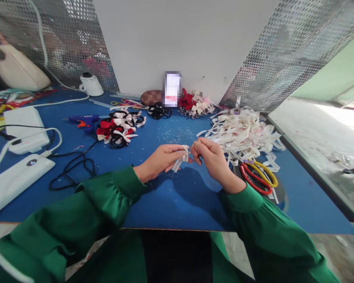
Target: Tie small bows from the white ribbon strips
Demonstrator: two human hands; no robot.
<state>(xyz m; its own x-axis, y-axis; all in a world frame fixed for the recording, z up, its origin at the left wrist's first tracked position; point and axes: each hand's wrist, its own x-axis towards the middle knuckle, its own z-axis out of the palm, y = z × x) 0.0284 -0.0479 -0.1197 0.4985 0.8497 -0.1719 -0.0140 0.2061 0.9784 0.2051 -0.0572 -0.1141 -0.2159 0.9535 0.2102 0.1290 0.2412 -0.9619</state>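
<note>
Over the middle of the blue table, my left hand (165, 159) pinches a short white ribbon with dark lettering (178, 163) between thumb and fingers; one end hangs down. Close to its right, my right hand (209, 157) is closed, fingertips curled together near the ribbon's upper end. What those fingertips hold, if anything, is too small to make out. To the right lies a heap of white and cream ribbon pieces (242, 131). Beside my right wrist are scissors with red and yellow handles (258, 177), their blades pointing toward the ribbons.
Left of centre lie red, white and black bow hair ties (118, 127) and a blue glue gun (84, 121) with a black cord. A phone (172, 89) leans at the back. More bows (196, 103) sit beside it. White power banks (20, 177) and cables occupy the left side.
</note>
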